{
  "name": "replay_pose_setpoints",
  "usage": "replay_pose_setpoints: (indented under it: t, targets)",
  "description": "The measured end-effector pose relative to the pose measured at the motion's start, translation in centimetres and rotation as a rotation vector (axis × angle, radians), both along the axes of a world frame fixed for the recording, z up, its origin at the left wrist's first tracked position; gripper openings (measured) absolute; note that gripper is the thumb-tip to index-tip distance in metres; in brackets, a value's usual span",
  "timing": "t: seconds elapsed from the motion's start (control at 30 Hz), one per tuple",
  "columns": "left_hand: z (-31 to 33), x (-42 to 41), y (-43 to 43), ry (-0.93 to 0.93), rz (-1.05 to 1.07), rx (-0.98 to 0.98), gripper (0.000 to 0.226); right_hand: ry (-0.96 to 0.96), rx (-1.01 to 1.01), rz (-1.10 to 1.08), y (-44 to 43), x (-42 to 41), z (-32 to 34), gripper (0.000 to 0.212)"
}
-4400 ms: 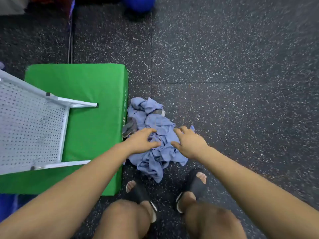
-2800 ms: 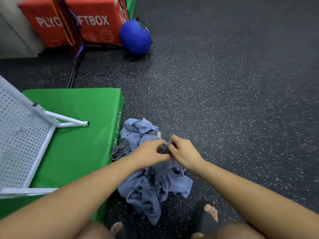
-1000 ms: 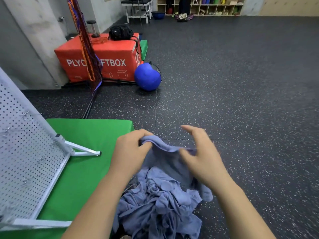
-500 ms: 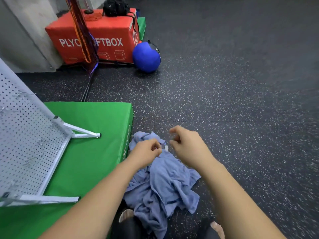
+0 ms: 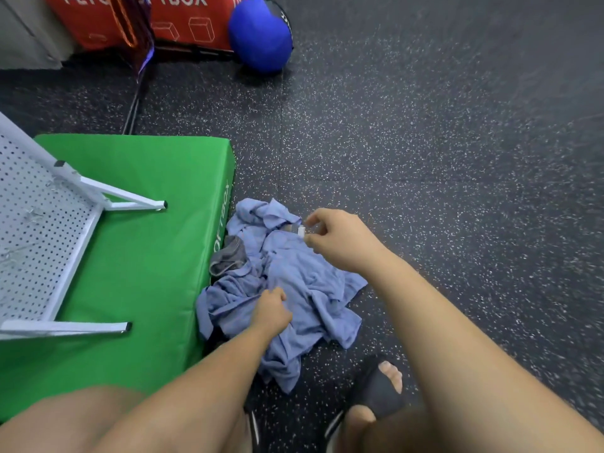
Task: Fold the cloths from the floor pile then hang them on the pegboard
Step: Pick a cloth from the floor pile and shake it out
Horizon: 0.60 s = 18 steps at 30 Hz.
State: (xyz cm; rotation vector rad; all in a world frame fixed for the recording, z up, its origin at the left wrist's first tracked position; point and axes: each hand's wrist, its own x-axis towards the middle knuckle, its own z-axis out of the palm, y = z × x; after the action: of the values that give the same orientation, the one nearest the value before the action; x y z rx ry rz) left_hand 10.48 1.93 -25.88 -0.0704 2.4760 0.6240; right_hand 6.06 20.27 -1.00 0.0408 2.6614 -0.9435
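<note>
The left hand (image 5: 270, 308) curls into a fist around a fold of the crumpled pile of pale blue cloths (image 5: 313, 299), which lies on the black speckled rubber floor (image 5: 425, 158). Beyond that fist, the right hand (image 5: 340, 241) pinches a small white fabric tag (image 5: 301, 231) at the pile's far edge between thumb and forefinger. Left of both grips stands a green padded soft box (image 5: 147, 256), touching the pile and carrying the white perforated metal pegboard (image 5: 36, 230). A grey cloth (image 5: 228, 259) lies against the box, between it and the pile.
</note>
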Motion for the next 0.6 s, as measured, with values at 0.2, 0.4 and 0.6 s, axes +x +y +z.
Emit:
replay_pose_setpoints:
  t: [0.2,0.4,0.6]
  targets:
    - [-6.1,4.0,-0.5,-0.104,0.305,0.044,0.019,0.015,0.002,0.072,-0.9,-0.2,-0.7,0.030]
    - [-6.0,3.6,-0.7,-0.218,0.406,0.269,0.020,-0.006,-0.038,0.076,-0.7,-0.1,-0.5,0.028]
    - [-3.7,1.7,-0.8,-0.391,0.362,0.293,0.030,-0.018,-0.020,0.086,-0.9,0.4,-0.1,0.030]
